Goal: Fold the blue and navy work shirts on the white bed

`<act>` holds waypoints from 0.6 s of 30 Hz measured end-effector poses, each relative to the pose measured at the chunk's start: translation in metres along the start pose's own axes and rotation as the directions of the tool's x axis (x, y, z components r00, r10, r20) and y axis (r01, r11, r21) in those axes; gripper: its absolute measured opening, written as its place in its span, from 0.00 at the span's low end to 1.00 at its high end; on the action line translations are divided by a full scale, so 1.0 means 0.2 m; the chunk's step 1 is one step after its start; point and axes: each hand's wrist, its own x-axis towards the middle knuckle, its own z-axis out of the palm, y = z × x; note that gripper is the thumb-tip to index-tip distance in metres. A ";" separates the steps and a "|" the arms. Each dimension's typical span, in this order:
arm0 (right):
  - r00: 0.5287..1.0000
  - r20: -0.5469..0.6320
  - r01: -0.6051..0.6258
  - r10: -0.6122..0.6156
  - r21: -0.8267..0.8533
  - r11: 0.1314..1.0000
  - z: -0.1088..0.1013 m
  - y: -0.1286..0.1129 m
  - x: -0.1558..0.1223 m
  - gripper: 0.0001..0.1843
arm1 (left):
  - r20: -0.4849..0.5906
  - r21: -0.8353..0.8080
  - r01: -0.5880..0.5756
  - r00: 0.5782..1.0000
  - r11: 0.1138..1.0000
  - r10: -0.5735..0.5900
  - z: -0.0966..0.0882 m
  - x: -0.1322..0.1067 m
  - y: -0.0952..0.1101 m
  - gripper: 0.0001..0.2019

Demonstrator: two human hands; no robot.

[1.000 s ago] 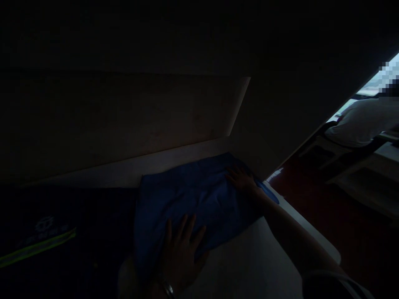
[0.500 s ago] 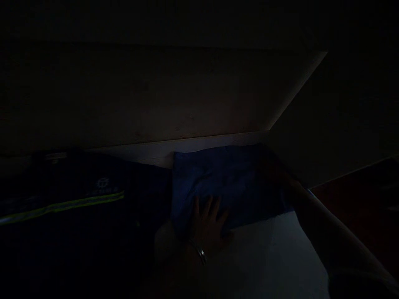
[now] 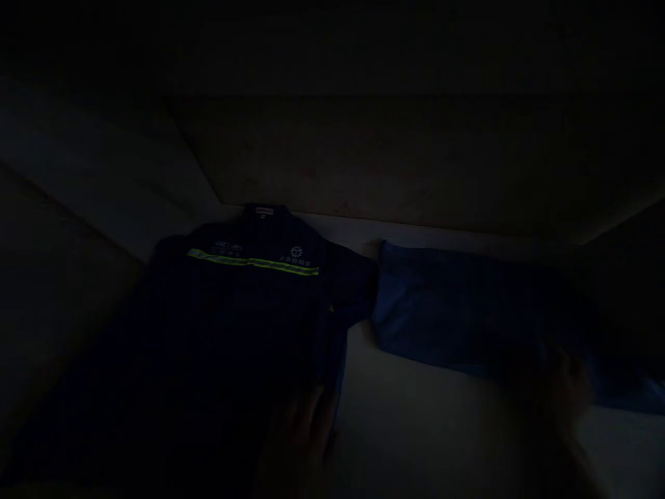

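Note:
The scene is very dark. A navy short-sleeved work shirt lies spread out, with a yellow-green reflective stripe and pale printing across its chest. To its right, a folded blue cloth garment, perhaps trousers, reaches the shirt's sleeve. My left hand is over the shirt's lower right side, fingers stretched out and nothing seen in them. My right hand is at the near edge of the blue garment. Shadow and blur hide how its fingers are set, and I cannot tell whether it grips the cloth.
Both garments lie on a pale surface. A dark upright panel runs along the far side, with a pale strip at its foot. Another panel slants along the left. The right side is mostly lost in shadow.
My view has swung left, bringing the whole shirt front into sight. My left hand has left the blue garment for the shirt's side. My right hand has drawn back to the garment's near edge.

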 end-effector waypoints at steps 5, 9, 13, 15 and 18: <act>0.941 0.329 -0.041 -0.081 0.348 0.937 -0.07 -0.61 -0.16 0.28 | 0.303 -0.074 0.314 0.911 0.947 -0.278 0.05 -0.19 -0.14 0.16; 0.760 0.509 0.164 -0.403 0.450 0.878 -0.04 -1.19 -0.17 0.28 | 0.423 -0.242 0.321 0.884 0.916 -0.198 0.09 -0.24 -0.18 0.10; 0.618 0.618 0.487 -0.487 0.186 0.854 0.00 -1.56 -0.11 0.28 | 0.387 -0.335 0.274 0.913 0.901 -0.133 0.01 -0.25 -0.25 0.13; 0.584 0.644 0.552 -0.494 0.131 0.824 0.01 -1.63 -0.08 0.24 | 0.367 -0.383 0.254 0.924 0.888 -0.106 -0.06 -0.25 -0.29 0.14; 0.620 0.615 0.532 -0.487 0.126 0.837 0.02 -1.65 -0.02 0.23 | 0.363 -0.444 0.247 0.928 0.861 -0.079 -0.14 -0.24 -0.34 0.15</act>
